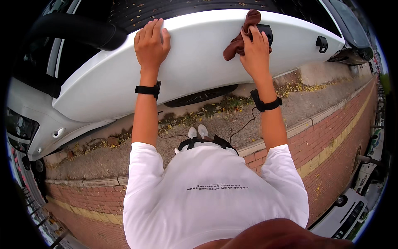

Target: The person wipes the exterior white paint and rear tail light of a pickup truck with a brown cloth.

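Note:
My left hand (153,43) rests palm down on the top edge of a white pickup truck's bed side panel (199,53), thumb apart from its fingers. It holds nothing. Farther right, my right hand (256,53) presses a crumpled brown cloth (235,49) against the same panel. Parts of the cloth stick out above and to the left of the fingers. Just beside that hand is a black fitting (266,31), partly covered by the hand and cloth. A black strap (147,90) is around my left wrist, and another strap (266,104) is around my right.
A thick black tube (74,31) rises beside the bed at the left. Fallen leaves dot the dark bed floor (186,5). A black hook-like fitting (322,44) juts from the panel. Below are a tyre (200,96), a kerb (300,127) and brick paving (329,124). Thin cables (244,127) hang near my waist.

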Motion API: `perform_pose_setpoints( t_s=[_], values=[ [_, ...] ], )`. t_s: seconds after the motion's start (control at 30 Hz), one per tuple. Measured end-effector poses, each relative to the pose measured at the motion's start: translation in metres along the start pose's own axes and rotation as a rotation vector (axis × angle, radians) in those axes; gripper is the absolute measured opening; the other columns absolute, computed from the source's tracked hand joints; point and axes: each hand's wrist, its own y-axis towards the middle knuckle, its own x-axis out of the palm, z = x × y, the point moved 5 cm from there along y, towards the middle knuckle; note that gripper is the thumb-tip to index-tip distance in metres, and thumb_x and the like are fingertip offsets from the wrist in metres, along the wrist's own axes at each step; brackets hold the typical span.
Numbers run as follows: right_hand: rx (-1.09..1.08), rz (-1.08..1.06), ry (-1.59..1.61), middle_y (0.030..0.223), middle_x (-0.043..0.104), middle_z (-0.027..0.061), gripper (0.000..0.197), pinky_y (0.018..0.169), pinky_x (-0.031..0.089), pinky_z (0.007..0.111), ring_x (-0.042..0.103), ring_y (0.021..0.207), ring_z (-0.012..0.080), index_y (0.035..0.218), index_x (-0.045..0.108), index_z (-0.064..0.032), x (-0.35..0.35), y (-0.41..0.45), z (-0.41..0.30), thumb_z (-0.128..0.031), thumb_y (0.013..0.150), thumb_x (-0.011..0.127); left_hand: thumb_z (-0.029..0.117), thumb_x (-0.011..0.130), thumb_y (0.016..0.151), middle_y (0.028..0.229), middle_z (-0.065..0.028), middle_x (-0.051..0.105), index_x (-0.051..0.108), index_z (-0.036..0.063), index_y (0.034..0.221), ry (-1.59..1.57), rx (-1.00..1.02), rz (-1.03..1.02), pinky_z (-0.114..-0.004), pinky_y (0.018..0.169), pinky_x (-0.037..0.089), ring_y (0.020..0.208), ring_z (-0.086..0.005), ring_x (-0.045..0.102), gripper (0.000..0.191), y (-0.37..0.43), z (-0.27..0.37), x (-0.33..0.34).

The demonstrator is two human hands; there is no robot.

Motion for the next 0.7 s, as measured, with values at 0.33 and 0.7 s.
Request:
perform_pose_setpoints(
  t_s=[0.33, 0.7],
  values=[
    [0.522, 0.005, 1.133, 0.133, 0.06, 0.0122, 0.051, 0.104, 0.045, 0.036, 0.059, 0.124, 0.0246, 0.129, 0.063, -0.0087, 0.001, -0.056, 0.016, 0.001, 0.079, 0.069, 0.015, 0.071, 0.088, 0.133, -0.0151, 0.059, 0.052, 0.0078, 0.137, -0.531, -0.212, -0.214, -0.046, 0.109, 0.041, 0.125, -0.0339, 0.057, 0.053, -0.058, 0.021, -0.051],
    [-0.006, -0.638, 1.103, 0.143, 0.053, 0.0208, 0.075, 0.104, 0.046, 0.042, 0.056, 0.124, 0.0387, 0.148, 0.048, -0.0182, -0.01, -0.083, -0.17, 0.003, 0.077, 0.06, 0.01, 0.073, 0.09, 0.13, -0.0112, 0.057, 0.047, 0.0049, 0.137, -1.408, -0.852, -0.421, -0.036, 0.099, 0.05, 0.117, -0.0218, 0.059, 0.055, -0.223, 0.06, -0.057]
  ],
)
